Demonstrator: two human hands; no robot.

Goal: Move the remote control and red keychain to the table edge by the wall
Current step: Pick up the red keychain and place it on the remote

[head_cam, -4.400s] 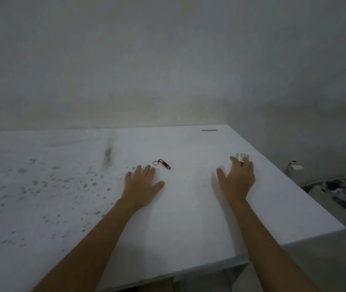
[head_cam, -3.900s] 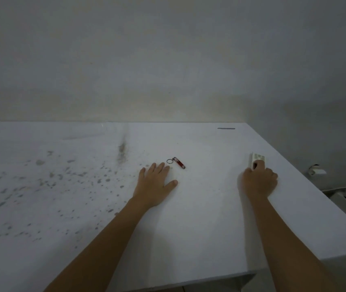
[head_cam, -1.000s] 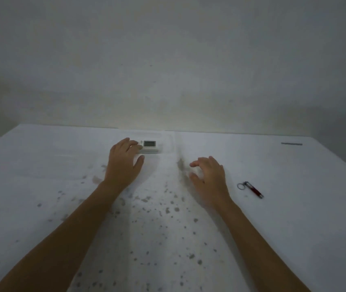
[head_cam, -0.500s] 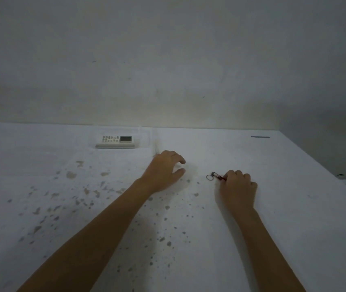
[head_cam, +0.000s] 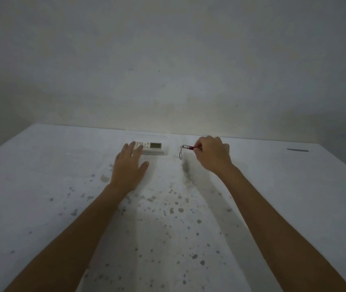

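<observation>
The white remote control lies flat near the table's far edge by the wall, its small screen facing up. My left hand rests open on the table just in front of it, fingertips over its left end. My right hand pinches the red keychain and holds it slightly above the table, to the right of the remote. The metal ring and chain dangle from the keychain's left end.
The white table carries many dark specks and a dark smudge under the keychain. A short dark strip lies at the far right. The bare wall rises directly behind the far edge.
My right hand has lifted the keychain and carried it toward the wall, beside the remote. My left hand has moved forward and opened, its fingertips now at the remote's left end.
</observation>
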